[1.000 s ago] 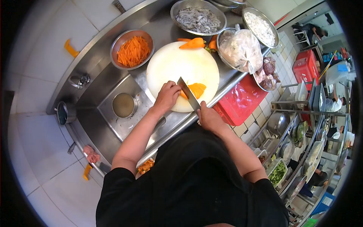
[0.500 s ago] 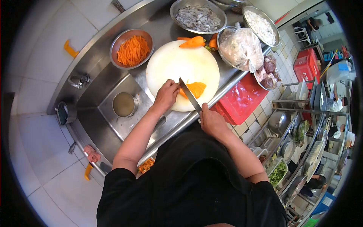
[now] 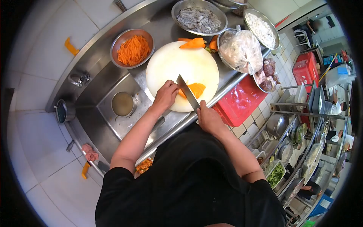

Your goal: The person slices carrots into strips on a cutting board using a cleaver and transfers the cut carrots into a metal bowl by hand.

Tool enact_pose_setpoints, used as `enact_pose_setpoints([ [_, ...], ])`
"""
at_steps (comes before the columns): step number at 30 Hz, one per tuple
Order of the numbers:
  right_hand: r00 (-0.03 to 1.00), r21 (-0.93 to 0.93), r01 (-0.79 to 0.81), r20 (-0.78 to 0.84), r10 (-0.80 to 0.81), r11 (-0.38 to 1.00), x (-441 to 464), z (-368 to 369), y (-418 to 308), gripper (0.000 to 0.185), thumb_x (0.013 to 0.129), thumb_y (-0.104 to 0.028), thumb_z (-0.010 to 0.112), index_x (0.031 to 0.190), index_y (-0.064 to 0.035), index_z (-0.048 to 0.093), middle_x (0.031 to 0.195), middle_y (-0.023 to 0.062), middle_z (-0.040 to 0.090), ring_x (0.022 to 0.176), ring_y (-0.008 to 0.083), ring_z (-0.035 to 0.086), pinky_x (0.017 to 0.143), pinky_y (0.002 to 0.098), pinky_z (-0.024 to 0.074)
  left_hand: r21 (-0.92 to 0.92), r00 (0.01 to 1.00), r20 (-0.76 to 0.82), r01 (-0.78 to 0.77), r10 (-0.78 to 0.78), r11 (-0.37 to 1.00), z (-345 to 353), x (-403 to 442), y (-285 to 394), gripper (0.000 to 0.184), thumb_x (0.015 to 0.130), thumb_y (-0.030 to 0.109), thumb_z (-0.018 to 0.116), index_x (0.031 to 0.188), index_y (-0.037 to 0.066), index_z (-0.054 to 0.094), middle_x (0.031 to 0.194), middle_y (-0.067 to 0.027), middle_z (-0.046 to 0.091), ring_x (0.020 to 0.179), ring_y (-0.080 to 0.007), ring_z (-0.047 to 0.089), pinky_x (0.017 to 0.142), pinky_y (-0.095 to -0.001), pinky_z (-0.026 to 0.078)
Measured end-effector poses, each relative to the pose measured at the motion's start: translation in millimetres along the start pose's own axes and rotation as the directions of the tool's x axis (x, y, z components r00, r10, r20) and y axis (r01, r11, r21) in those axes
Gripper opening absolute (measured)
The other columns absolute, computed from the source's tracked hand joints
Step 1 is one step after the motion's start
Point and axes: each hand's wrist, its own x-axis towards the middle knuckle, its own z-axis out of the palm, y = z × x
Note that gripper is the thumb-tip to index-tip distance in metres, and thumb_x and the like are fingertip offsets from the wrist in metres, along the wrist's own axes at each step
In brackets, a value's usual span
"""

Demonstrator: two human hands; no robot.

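On the round white cutting board (image 3: 162,68), my right hand (image 3: 210,118) grips a knife (image 3: 188,92) by its handle. The blade slants across the board, its tip pointing away from me. Thin carrot slices (image 3: 197,90) lie fanned out just right of the blade. My left hand (image 3: 166,97) is closed, with curled fingertips against a bit of carrot left of the blade; the fingers mostly hide that piece. A whole peeled carrot (image 3: 193,43) rests at the board's far edge, with more carrots partly behind it.
A metal bowl of shredded carrot (image 3: 133,50) stands left of the board. Beyond are a bowl of greyish strips (image 3: 198,20), a bagged bowl (image 3: 242,51) and a bowl of white pieces (image 3: 261,28). The sink (image 3: 109,102) holds a pot (image 3: 123,104). A red crate (image 3: 242,102) is at right.
The knife and my right hand have shifted very slightly left and away from me. My left hand stays at nearly the same spot, and the slices look much the same.
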Motion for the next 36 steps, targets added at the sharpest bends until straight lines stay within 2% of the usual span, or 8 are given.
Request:
enact_pose_setpoints([
  [5, 1.000, -0.009, 0.026, -0.008, -0.026, 1.000, -10.5, -4.2, -2.1, 0.022, 0.111, -0.023, 0.050, 0.116, -0.0023, 0.044, 0.080, 0.0315, 0.069, 0.078, 0.0537, 0.070, 0.072, 0.0662, 0.0537, 0.034, 1.000, 0.001, -0.013, 0.013, 0.999, 3.6, -0.1, -4.5, 0.019, 0.100, 0.012, 0.069, 0.117, 0.005, 0.073, 0.116, -0.0144, 0.064, 0.106, -0.0364, 0.068, 0.094, -0.0454, 0.056],
  [10, 0.999, -0.026, 0.021, 0.026, -0.020, 0.999, -10.8, -11.0, -9.0, 0.023, 0.110, -0.022, 0.051, 0.116, -0.0007, 0.044, 0.080, 0.0315, 0.069, 0.078, 0.0537, 0.070, 0.072, 0.0660, 0.0538, -0.010, 1.000, -0.018, -0.015, 0.015, 1.000, 4.3, -2.0, -3.9, 0.017, 0.100, 0.012, 0.068, 0.115, 0.005, 0.072, 0.115, -0.0152, 0.064, 0.105, -0.0372, 0.068, 0.093, -0.0459, 0.056],
  [15, 0.999, 0.018, 0.005, 0.041, -0.006, 1.000, 10.6, 21.0, 3.7, 0.028, 0.111, -0.023, 0.051, 0.118, 0.0026, 0.044, 0.082, 0.0338, 0.069, 0.082, 0.0540, 0.070, 0.074, 0.0656, 0.0523, -0.013, 1.000, -0.017, -0.004, 0.003, 1.000, 5.3, -3.3, -1.6, 0.016, 0.100, 0.011, 0.068, 0.114, 0.005, 0.072, 0.115, -0.0151, 0.064, 0.105, -0.0379, 0.068, 0.093, -0.0453, 0.056],
  [19, 1.000, 0.082, 0.013, 0.017, -0.015, 0.997, 11.2, 13.6, 8.6, 0.028, 0.111, -0.024, 0.050, 0.119, 0.0020, 0.043, 0.085, 0.0336, 0.070, 0.085, 0.0540, 0.070, 0.076, 0.0661, 0.0517, -0.033, 0.999, 0.021, 0.040, -0.039, 0.999, -3.5, 2.2, -1.0, 0.016, 0.100, 0.011, 0.068, 0.113, 0.005, 0.073, 0.114, -0.0157, 0.065, 0.105, -0.0381, 0.068, 0.093, -0.0448, 0.055],
  [21, 1.000, 0.026, 0.015, 0.021, -0.015, 1.000, 9.4, -0.7, 2.1, 0.024, 0.110, -0.022, 0.051, 0.117, -0.0008, 0.044, 0.081, 0.0309, 0.070, 0.081, 0.0527, 0.071, 0.075, 0.0654, 0.0539, -0.032, 0.999, 0.032, 0.036, -0.035, 0.999, -6.5, 5.8, -1.3, 0.017, 0.099, 0.010, 0.069, 0.114, 0.004, 0.073, 0.114, -0.0154, 0.066, 0.106, -0.0373, 0.068, 0.094, -0.0444, 0.055],
  [28, 0.999, 0.005, 0.044, -0.018, -0.044, 0.999, -8.0, -9.5, -6.1, 0.022, 0.109, -0.022, 0.050, 0.117, -0.0013, 0.044, 0.079, 0.0305, 0.070, 0.079, 0.0519, 0.070, 0.072, 0.0657, 0.0531, 0.032, 0.998, 0.031, 0.053, -0.054, 0.998, -2.2, 5.7, -3.3, 0.018, 0.098, 0.010, 0.070, 0.115, 0.003, 0.074, 0.116, -0.0158, 0.069, 0.109, -0.0376, 0.069, 0.096, -0.0444, 0.055],
  [36, 0.998, -0.053, 0.011, 0.066, -0.007, 0.999, -5.4, -11.7, -7.3, 0.022, 0.109, -0.020, 0.050, 0.116, 0.0002, 0.045, 0.085, 0.0307, 0.071, 0.082, 0.0510, 0.072, 0.075, 0.0638, 0.0549, 0.019, 0.999, 0.024, 0.025, -0.026, 1.000, -0.3, 4.8, -7.8, 0.017, 0.099, 0.012, 0.068, 0.113, 0.004, 0.074, 0.115, -0.0154, 0.068, 0.108, -0.0382, 0.068, 0.096, -0.0455, 0.056],
])
